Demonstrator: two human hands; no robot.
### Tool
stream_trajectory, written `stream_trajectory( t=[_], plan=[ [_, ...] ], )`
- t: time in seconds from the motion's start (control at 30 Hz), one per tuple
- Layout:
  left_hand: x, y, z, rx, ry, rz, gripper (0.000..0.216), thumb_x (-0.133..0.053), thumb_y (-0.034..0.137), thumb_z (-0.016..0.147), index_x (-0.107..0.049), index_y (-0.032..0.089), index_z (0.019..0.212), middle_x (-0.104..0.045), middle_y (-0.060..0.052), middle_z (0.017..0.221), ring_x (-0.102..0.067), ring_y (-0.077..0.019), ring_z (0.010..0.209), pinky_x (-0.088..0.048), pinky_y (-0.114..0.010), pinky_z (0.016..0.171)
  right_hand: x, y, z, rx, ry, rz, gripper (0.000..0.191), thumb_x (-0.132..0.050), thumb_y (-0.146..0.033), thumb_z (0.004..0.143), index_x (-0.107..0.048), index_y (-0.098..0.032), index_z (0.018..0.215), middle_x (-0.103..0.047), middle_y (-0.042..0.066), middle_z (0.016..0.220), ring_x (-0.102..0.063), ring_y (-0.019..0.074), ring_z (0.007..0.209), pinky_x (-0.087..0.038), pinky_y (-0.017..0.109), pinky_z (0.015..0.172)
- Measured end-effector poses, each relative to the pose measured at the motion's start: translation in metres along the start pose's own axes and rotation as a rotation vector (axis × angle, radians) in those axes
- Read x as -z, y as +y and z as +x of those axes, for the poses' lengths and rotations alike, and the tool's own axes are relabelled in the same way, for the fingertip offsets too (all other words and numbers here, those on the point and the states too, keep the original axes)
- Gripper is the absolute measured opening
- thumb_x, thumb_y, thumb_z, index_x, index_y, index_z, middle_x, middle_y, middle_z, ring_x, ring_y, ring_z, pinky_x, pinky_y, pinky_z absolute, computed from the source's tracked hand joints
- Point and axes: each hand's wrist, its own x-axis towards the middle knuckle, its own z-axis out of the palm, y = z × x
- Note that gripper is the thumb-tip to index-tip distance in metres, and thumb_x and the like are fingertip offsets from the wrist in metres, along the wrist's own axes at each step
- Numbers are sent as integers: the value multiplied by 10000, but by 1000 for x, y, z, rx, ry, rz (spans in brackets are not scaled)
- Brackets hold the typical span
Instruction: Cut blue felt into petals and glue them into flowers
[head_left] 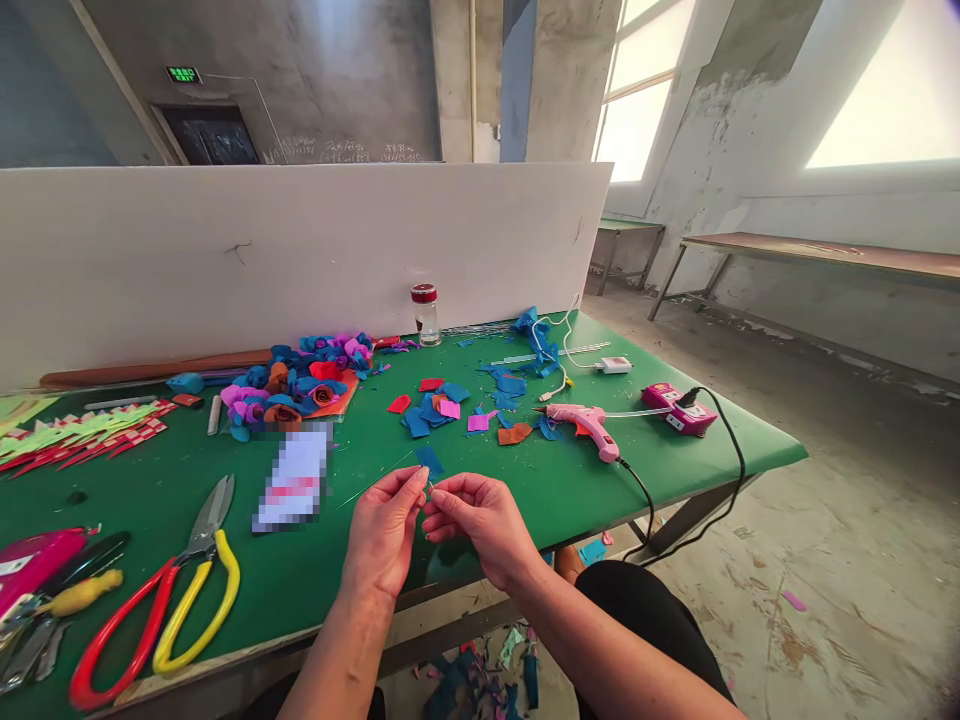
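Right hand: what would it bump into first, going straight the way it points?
Probably the left hand, very close to the right hand; exact depth is unclear.

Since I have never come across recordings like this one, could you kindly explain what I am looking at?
There is no robot here: a person works with two bare hands. The single picture comes from a camera worn on the head, looking forward and down.

The left hand and right hand meet near the close edge of a green table. Together they pinch something thin, too small to make out; a blue scrap shows just beyond them.

On the table lie red-and-yellow-handled scissors, a heap of colourful flowers, loose scraps and a pink glue gun. Farther back stands a red-lidded jar, with a white board behind.
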Motion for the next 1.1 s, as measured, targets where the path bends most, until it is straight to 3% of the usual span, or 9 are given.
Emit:
stream_trajectory(
  t=[0.27,0.4,0.53,0.77,1.1],
  plan=[
    [4,0,2,-10,-19,30,322,-870,344,524,-675,139,677,-515,50,550,-420,-64,540,-351,-191,508,1,2,1,-10,-23,-17,459,-813,-512,597,-635,-117,752,-689,44,655,-631,120,510,-530,236,507],
    [5,1,1,-49,-40,101,326,-859,373,540,-682,132,671,-518,39,561,-423,-75,566,-364,-200,546,5,3,3,-5,-33,-63,419,-805,-483,617,-630,-120,733,-690,43,650,-617,110,500,-460,187,423],
    [5,1,0,-109,17,196,347,-859,402,515,-695,130,655,-547,22,577,-415,-80,566,-354,-209,551,7,1,5,-20,-26,-106,414,-806,-477,609,-622,-122,715,-686,38,634,-597,97,473,-407,163,375],
    [6,0,0,-106,11,242,346,-858,406,497,-695,134,636,-617,-9,619,-483,-105,589,-382,-229,573,11,-4,3,-134,-84,-71,439,-830,-460,581,-628,-124,778,-704,43,681,-640,114,520,-487,192,460],
    [5,-3,-1,-74,16,201,352,-855,409,525,-681,134,660,-582,22,593,-462,-80,554,-378,-212,548,10,2,3,-130,-52,-36,446,-849,-453,552,-600,-122,718,-707,58,680,-646,122,526,-505,212,489]
  ],
)
